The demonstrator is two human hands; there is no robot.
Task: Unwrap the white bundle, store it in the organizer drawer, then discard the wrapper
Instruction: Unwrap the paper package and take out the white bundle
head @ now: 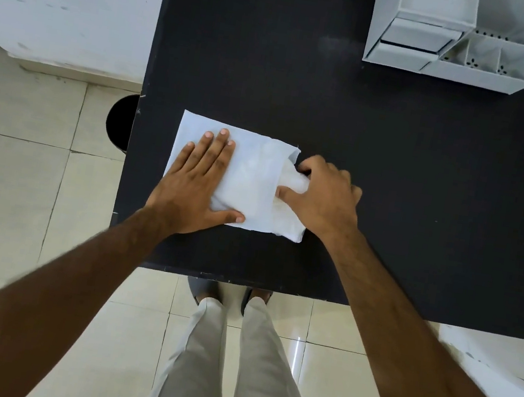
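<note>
A flat white wrapper (253,176) lies near the left front of the black table (304,85). My left hand (198,182) rests flat on its left half, fingers spread. At the wrapper's open right end a crumpled white bundle (294,179) sticks out, and my right hand (325,197) is closed on it with thumb and fingers. A white organizer (453,46) with a drawer (414,37) and open compartments stands at the table's far right.
A black round bin (120,124) sits on the tiled floor just beyond the table's left edge. A white wall runs along the far left. My legs and shoes stand at the table's front edge.
</note>
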